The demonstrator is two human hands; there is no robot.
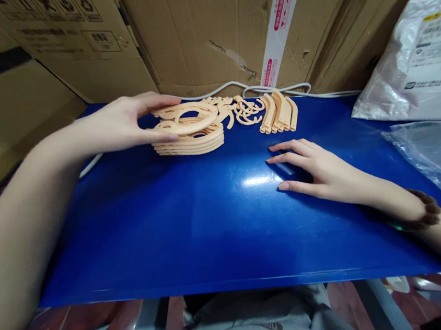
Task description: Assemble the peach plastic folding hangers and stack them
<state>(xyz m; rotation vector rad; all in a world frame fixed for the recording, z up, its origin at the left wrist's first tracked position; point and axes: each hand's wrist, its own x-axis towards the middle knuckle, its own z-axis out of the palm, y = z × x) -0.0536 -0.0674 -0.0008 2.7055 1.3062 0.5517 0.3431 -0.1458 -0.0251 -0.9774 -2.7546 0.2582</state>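
At the back left of the blue table, my left hand (140,118) has its thumb and fingers closed on a cream plastic oval frame (204,122) at the top of a stack of like frames (193,147). Whether that frame is lifted off the stack, I cannot tell. Beside the stack lie loose small cream hooks (248,110) and curved pieces. Further right is a row of cream curved arms (278,111), laid side by side. My right hand (307,169) is open over the table in front of these arms, fingers apart, holding nothing.
Cardboard boxes (199,36) stand along the back and left of the blue table (196,230). A white cable (231,84) runs along the rear edge. On the right are a white plastic parcel bag (400,72) and a clear plastic bag (439,147).
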